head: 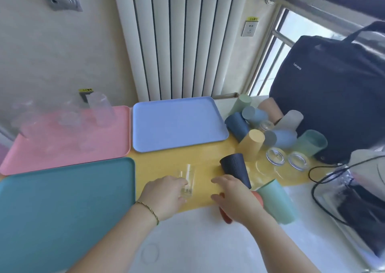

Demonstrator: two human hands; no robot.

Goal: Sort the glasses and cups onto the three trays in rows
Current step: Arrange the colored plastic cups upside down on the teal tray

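Three trays lie on the table: a pink tray (62,152) at the far left holding several clear glasses (100,110), a bare light blue tray (179,124) behind the middle, and a bare teal tray (62,206) at the near left. My left hand (164,195) grips a small clear glass (187,181) standing on the yellow mat (158,164). My right hand (233,199) curls round an orange-red cup (224,216) lying under it. A black ribbed cup (235,168) and a mint green cup (277,202) lie beside that hand.
A heap of coloured cups (250,127) and upturned clear glasses (275,156) fills the right of the mat. A black bag (333,97) stands behind them, with cables and a pouch (354,199) at the right. A radiator (177,39) backs the table.
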